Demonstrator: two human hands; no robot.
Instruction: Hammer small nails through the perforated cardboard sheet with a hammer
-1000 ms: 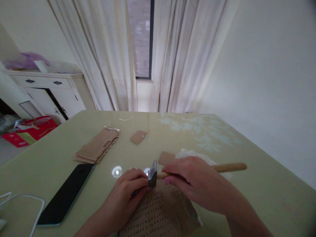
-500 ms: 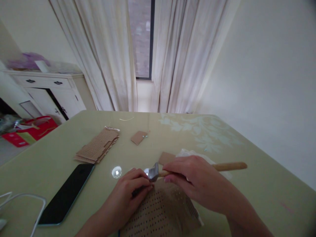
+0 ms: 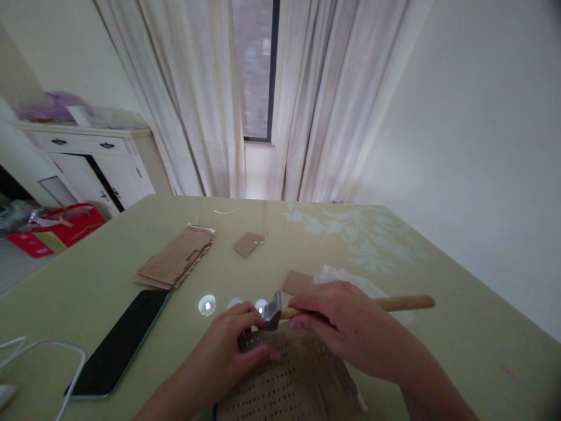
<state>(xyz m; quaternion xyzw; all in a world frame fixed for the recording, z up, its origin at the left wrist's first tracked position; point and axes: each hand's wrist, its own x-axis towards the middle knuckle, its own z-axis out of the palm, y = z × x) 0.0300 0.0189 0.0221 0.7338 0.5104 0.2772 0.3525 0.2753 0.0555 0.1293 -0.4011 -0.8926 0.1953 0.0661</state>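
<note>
A hammer with a metal head (image 3: 273, 311) and a wooden handle (image 3: 405, 302) lies nearly level in my right hand (image 3: 346, 318), whose fingers wrap round the handle close to the head. Below it a brown perforated cardboard sheet (image 3: 280, 386) runs down to the bottom of the view. My left hand (image 3: 228, 345) grips that sheet at its far left edge, the thumb flat on the holes and the fingertips beside the hammer head. The head hides whatever lies directly under it.
Left of my hands is a stack of perforated cardboard (image 3: 175, 257), with a black phone (image 3: 120, 345) and a white cable (image 3: 48, 345) nearer. Small brown cardboard pieces (image 3: 248, 244) and a white plastic sheet (image 3: 346, 278) lie on the glossy table (image 3: 460, 333). A wall (image 3: 491, 146) stands at right.
My left thumb has moved down, away from the fingertips, and more of the sheet shows between them. The hammer head has tilted and dropped slightly towards the sheet.
</note>
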